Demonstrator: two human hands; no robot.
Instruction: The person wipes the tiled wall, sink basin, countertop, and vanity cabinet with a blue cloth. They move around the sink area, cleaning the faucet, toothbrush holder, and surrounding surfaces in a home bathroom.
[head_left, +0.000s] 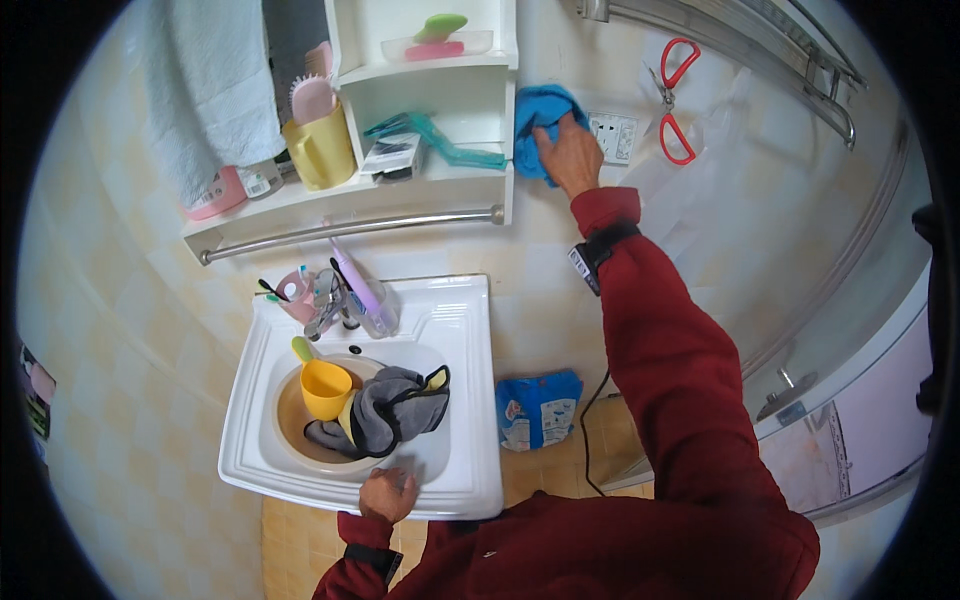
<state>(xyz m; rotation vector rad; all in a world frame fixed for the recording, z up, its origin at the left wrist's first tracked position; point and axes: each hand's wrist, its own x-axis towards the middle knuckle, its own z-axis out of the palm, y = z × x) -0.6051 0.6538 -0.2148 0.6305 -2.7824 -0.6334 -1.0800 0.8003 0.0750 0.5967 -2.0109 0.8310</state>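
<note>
My right hand (574, 155) reaches up and holds a bunched blue cloth (534, 112) against the wall, between the white shelf cabinet (420, 191) and a wall socket (618, 137). The fingers dig into the cloth and partly hide it. Low in the view, my left hand (388, 495) rests at the front rim of the white washbasin (469, 450); how far its fingers are curled is unclear. Inside the basin sits a beige bowl (289, 420). It holds a yellow scoop (325, 390) with a green handle and a grey cloth (397, 409) with black edging, which hangs over the bowl's side.
Red-handled scissors (679, 64) hang right of the socket, below a metal rack (720, 45). A metal towel bar (352, 227) runs under the shelves. Toothbrush cups (298, 296) stand by the faucet (324, 307). A blue bag (538, 409) and a black cable (587, 442) are beside the basin.
</note>
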